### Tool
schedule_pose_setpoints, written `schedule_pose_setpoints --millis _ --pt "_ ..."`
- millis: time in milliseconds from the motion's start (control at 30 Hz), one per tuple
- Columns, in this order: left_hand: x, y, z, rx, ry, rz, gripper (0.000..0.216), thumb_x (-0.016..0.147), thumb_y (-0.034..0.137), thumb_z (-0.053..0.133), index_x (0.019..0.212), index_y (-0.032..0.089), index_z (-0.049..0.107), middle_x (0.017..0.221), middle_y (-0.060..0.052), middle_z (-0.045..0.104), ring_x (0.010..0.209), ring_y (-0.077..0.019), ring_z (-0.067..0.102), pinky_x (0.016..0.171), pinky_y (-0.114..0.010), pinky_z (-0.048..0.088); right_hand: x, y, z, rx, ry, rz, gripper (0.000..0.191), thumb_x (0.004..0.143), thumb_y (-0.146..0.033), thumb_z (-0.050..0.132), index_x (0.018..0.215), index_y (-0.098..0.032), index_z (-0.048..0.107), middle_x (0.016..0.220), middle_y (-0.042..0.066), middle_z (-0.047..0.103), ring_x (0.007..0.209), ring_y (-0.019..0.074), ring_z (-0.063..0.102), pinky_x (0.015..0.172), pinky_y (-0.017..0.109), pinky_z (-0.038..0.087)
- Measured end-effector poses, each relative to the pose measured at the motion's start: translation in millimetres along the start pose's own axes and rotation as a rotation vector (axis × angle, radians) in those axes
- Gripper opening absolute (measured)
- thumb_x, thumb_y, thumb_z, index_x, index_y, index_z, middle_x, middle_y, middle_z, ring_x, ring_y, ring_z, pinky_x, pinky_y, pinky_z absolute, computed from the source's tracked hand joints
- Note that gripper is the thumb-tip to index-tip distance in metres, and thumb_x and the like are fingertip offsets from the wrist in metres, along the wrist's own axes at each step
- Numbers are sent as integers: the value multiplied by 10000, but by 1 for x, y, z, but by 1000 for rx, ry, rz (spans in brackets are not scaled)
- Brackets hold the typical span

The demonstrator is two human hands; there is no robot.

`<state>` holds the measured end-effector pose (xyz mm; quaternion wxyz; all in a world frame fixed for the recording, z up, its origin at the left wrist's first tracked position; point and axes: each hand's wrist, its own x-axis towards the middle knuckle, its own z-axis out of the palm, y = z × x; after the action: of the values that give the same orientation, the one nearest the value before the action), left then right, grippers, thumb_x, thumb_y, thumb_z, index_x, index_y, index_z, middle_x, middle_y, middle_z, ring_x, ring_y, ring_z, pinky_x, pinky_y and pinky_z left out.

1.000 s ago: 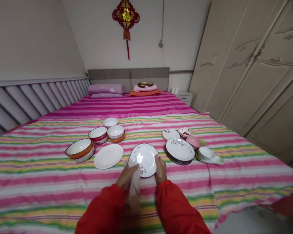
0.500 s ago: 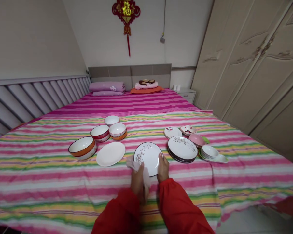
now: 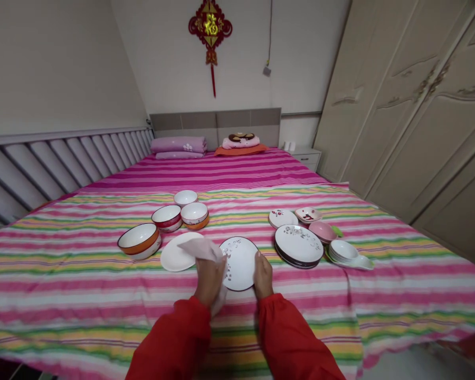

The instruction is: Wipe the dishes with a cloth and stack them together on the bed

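Observation:
A white plate with a dark rim and a flower pattern (image 3: 240, 261) lies on the striped bedspread (image 3: 340, 295) right in front of me. My right hand (image 3: 263, 275) grips its right edge. My left hand (image 3: 209, 278) holds a pale pink cloth (image 3: 201, 248) against the plate's left edge; the cloth's loose end flaps up and to the left, over the plain white plate (image 3: 176, 253) beside it. Both my sleeves are red.
Left of the plates stand an orange-banded bowl (image 3: 138, 241), a red-banded bowl (image 3: 167, 217) and two smaller bowls (image 3: 195, 214). To the right are a stack of patterned plates (image 3: 298, 245), small dishes, a pink bowl (image 3: 322, 230) and white spoons (image 3: 346, 252). A wardrobe (image 3: 419, 105) lines the right wall.
My left hand has swept the cloth from the plate's lower left rim up along its left edge, and the cloth now flares out to the left. My right hand stays on the right rim.

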<state>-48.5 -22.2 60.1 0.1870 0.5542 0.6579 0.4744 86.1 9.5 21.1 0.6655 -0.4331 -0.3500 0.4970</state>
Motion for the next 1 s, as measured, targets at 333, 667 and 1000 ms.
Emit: schedule_pose_setpoints --millis 333,667,1000 --pt "1 -2 58 573 -350 521 510 933 242 326 1409 81 411 1430 -193 475 1389 -297 347 1143 -526 236 6 4 0 -27 3 5 496 791 -634 529 773 -154 657 782 71 690 756 210 600 709 321 473" --pt "-27 -32 -15 422 -562 813 458 940 208 388 1393 214 458 1419 -112 509 1335 -253 435 1114 -475 349 0 -4 1 -60 -19 -50 494 813 -641 505 716 -167 606 685 36 627 665 178 536 609 286 437" --pt "48 39 -5 238 -268 582 366 917 181 365 1200 167 597 1184 -110 656 1139 -213 572 993 -364 431 3 -4 -1 -167 -103 -77 430 794 -584 554 629 -187 536 580 -20 499 579 135 421 531 252 373"
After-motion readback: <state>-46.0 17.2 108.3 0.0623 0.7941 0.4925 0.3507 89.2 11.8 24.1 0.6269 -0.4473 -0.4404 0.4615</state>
